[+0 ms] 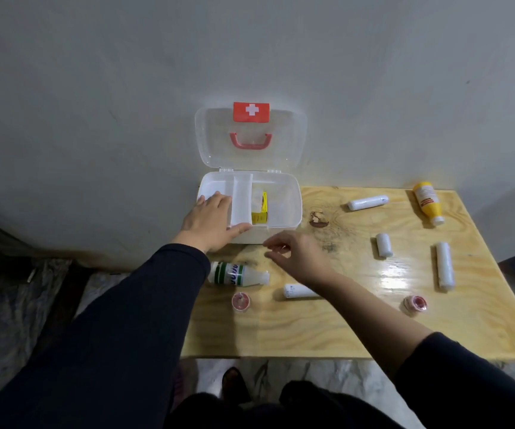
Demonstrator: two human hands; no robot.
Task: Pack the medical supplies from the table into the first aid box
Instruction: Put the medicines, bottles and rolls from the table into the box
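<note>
The white first aid box (290, 209) stands open at the table's back left, lid (284, 144) leaning on the wall. A yellow packet (259, 212) lies in its middle compartment. My left hand (209, 222) rests flat on the box's front left corner, thumb along the front rim. My right hand (296, 253) hovers just in front of the box, fingers loosely curled, nothing in it. A white bottle with green stripes (234, 274) lies below my left hand. A bandage roll (296, 291) sits partly under my right wrist.
On the wooden table (358, 329): three more white bandage rolls (368, 202) (384, 245) (445, 266), a yellow bottle (428, 202) at back right, two pink tape rolls (240, 301) (415, 304). The wall is directly behind; the floor drops off left and front.
</note>
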